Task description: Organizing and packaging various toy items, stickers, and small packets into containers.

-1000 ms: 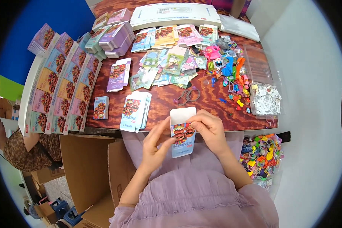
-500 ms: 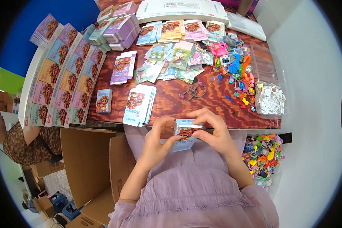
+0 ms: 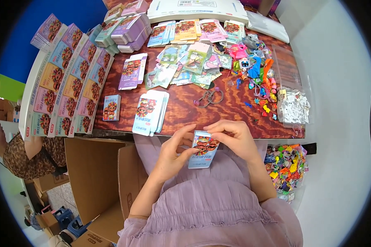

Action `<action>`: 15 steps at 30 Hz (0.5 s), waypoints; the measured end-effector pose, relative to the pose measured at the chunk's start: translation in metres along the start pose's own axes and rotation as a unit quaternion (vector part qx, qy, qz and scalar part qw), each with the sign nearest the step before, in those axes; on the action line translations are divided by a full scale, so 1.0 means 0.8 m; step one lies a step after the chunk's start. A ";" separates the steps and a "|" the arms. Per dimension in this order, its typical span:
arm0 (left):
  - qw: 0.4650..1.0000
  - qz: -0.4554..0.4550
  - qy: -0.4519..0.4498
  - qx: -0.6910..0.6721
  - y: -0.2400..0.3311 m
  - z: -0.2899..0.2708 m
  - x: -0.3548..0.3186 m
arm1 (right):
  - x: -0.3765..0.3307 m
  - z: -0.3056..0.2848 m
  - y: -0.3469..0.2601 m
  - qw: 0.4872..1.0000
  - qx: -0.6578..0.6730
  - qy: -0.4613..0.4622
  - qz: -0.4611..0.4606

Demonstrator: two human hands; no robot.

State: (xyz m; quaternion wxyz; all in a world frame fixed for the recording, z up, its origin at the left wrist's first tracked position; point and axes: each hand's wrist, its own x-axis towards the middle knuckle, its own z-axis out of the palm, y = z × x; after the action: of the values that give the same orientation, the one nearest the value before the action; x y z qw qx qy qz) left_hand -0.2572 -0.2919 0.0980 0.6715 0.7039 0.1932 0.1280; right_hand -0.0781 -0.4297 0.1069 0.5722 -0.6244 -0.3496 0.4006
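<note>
Above my lap, just off the table's front edge, I hold a small light-blue cardboard box (image 3: 203, 158) with a red cartoon picture on its face. My left hand (image 3: 172, 153) grips its left side between thumb and fingers. At the box's upper right end, my right hand (image 3: 233, 138) pinches with thumb and fingertips; the detail under them is hidden. On the table to the left lie a fanned stack of flat light-blue cartons (image 3: 146, 115) and a single blue box (image 3: 111, 108). Beyond my hands rests a grey cord loop (image 3: 210, 98).
Left stands a display of pastel boxes (image 3: 62, 82). Farther back are a purple carton stack (image 3: 132, 71), loose picture cards (image 3: 185, 66), colourful trinkets (image 3: 257, 74) and a plastic tray with white packets (image 3: 292, 107). A cardboard box (image 3: 97, 177) stands open below left; a person sits beyond it.
The light-blue box has tipped so its picture face shows more fully. My right hand's fingers have drawn together into a pinch at its upper end.
</note>
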 end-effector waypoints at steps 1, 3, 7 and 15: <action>1.000 0.000 0.003 -0.008 0.000 0.000 0.001 | -0.003 -0.004 -0.001 1.000 0.000 -0.002 0.001; 1.000 -0.002 0.007 -0.017 0.001 0.001 0.003 | -0.013 -0.008 -0.005 0.996 -0.058 -0.019 -0.069; 0.998 0.005 -0.044 0.045 0.003 -0.002 0.011 | -0.018 -0.013 -0.001 0.988 -0.107 -0.030 -0.108; 0.959 -0.111 -0.028 -0.259 -0.047 -0.022 0.032 | 0.012 -0.015 0.052 0.937 0.323 0.060 0.118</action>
State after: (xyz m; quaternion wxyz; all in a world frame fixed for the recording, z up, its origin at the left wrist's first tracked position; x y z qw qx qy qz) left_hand -0.2462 -0.2637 0.0596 0.8458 0.4834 0.2119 0.0782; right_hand -0.0643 -0.4308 0.0645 0.7117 -0.4651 -0.0901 0.5186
